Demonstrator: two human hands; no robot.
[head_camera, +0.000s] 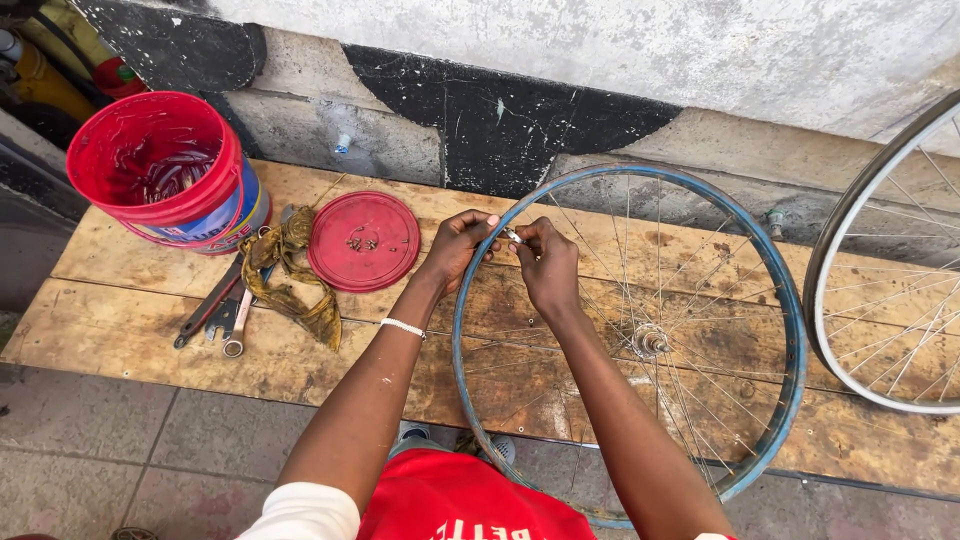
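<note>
Hands met at the upper left arc of a blue bicycle rim lying flat on a wooden board. The left hand pinched the rim's edge; the right hand pinched a small silvery part between fingertips, touching the rim. Left of the grip lay a red lid, a greasy rag, wrenches and a red bucket. Far right stood a silver wheel.

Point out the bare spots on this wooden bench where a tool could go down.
Bare planks lie in front of the wrenches, and between the red lid and the blue wheel rim. It is crowded around the red bucket, rag and both hands.
</note>
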